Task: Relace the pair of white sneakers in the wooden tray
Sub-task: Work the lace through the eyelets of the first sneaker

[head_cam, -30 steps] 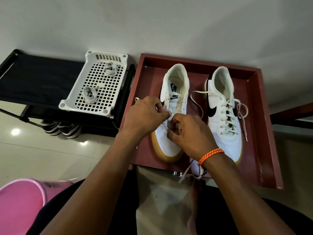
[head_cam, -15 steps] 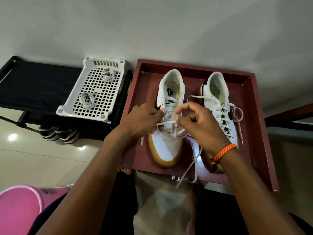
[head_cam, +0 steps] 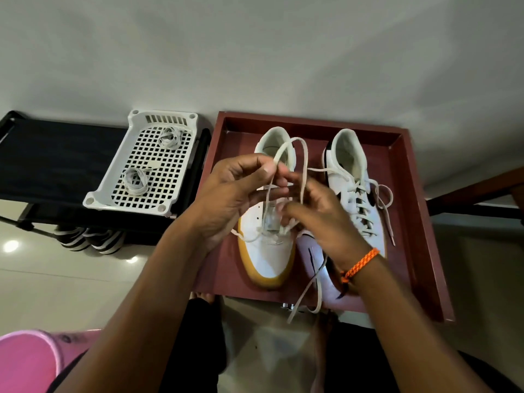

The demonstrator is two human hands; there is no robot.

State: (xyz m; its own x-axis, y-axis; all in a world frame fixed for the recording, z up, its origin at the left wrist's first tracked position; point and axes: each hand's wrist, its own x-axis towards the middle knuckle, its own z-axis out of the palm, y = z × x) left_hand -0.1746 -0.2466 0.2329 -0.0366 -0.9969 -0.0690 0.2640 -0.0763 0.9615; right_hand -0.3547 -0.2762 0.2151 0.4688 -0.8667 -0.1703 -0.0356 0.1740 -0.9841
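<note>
Now both hands (head_cam: 235,194) (head_cam: 320,219) pinch lace (head_cam: 304,154) over left sneaker (head_cam: 266,251).

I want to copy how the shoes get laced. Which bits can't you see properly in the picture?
Head view only:
- The left sneaker's eyelets and tongue: covered by the left hand and right hand.
- The right hand's fingertips: motion-blurred, so its grip on the lace is unclear.
- The right sneaker's toe: behind the right wrist.
- The striped shoes under the black rack: mostly hidden by it.
</note>
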